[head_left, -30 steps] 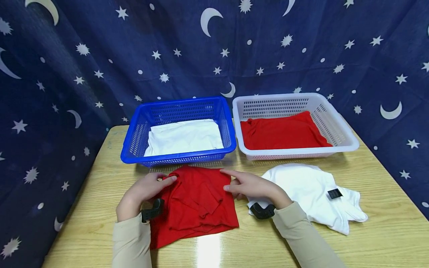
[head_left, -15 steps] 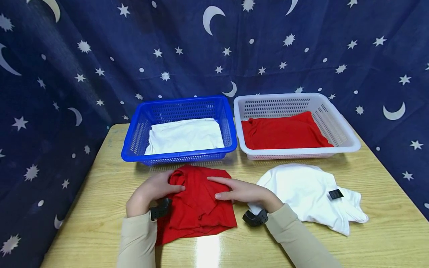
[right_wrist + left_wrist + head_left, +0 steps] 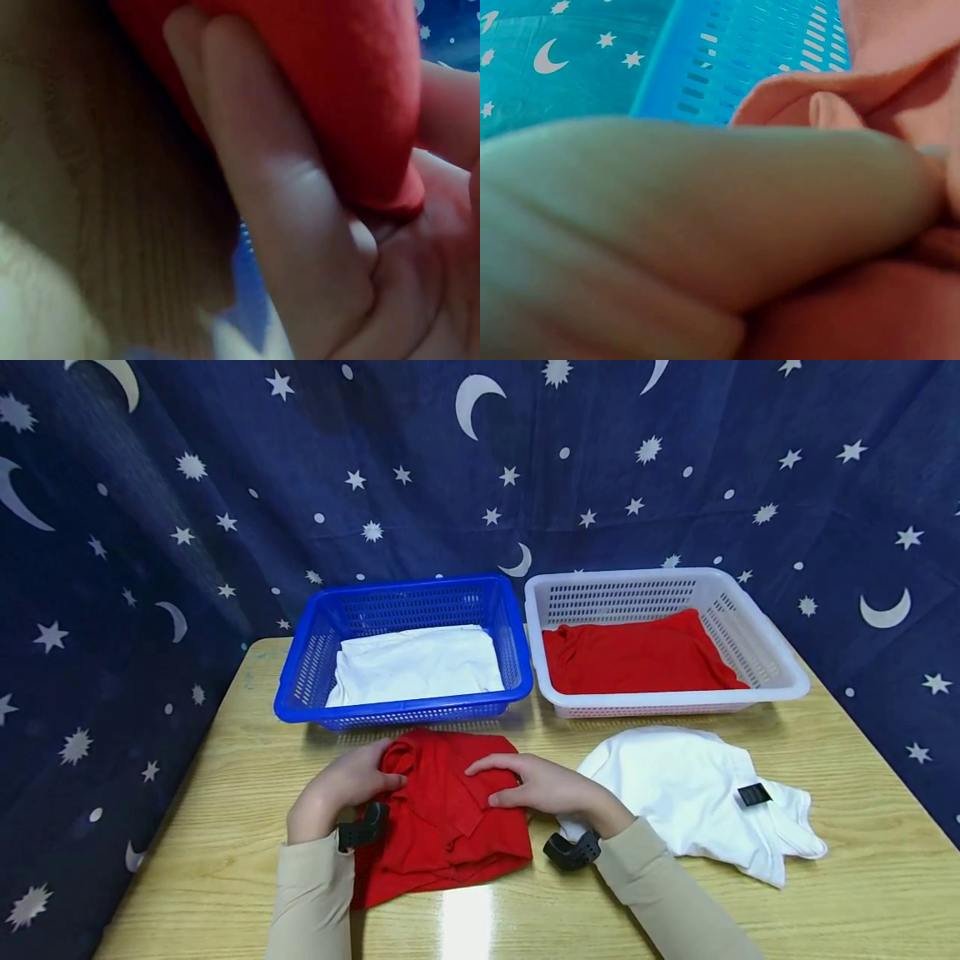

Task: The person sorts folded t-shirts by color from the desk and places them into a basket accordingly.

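A red garment, folded into a loose bundle, lies on the table in the head view. At its left edge my left hand holds the cloth, thumb on top and most fingers hidden under it. My right hand grips the right edge, with thumb and index finger spread over the top. In the right wrist view a thick red fold of the garment sits between my fingers and thumb side. In the left wrist view the hand covers much of the picture, and a fingertip shows against the cloth.
Behind the bundle stands a blue basket with folded white cloth in it. Beside it is a white basket holding folded red cloth. A crumpled white garment with a black label lies right of my right hand.
Both hands have moved inward over the red garment, the right one from its right edge to farther over the top. The bundle's left side has drawn in slightly.
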`<act>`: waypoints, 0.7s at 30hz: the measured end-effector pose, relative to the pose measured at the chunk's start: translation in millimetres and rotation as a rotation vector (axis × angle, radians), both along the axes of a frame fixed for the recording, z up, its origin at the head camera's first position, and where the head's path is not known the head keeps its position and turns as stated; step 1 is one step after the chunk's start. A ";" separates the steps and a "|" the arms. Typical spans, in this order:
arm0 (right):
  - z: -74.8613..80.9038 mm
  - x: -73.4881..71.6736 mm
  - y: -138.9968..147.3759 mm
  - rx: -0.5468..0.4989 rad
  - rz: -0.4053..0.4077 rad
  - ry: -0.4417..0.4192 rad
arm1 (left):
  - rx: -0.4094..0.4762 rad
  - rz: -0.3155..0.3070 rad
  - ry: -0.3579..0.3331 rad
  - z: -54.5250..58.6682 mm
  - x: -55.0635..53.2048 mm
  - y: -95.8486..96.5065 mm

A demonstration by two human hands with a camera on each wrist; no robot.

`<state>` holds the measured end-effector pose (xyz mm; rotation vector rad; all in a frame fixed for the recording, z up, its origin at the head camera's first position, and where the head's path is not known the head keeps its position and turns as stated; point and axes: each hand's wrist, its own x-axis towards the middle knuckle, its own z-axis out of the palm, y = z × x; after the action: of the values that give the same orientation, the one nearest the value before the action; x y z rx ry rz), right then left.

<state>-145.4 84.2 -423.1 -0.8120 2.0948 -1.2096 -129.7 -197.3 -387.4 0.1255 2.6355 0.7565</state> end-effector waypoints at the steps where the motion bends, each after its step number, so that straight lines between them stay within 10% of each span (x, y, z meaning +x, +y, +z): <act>1: 1.3 -0.2 0.6 -0.003 0.003 0.006 | 0.005 0.000 0.002 0.3 -0.1 -0.5; 21: 38.8 0.8 23.9 -0.068 0.001 -0.087 | 0.259 -0.110 0.070 7.6 1.3 0.7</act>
<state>-144.7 108.1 -384.3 -0.7763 1.9932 -1.2981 -128.4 -196.6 -379.8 0.3713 2.5584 1.0695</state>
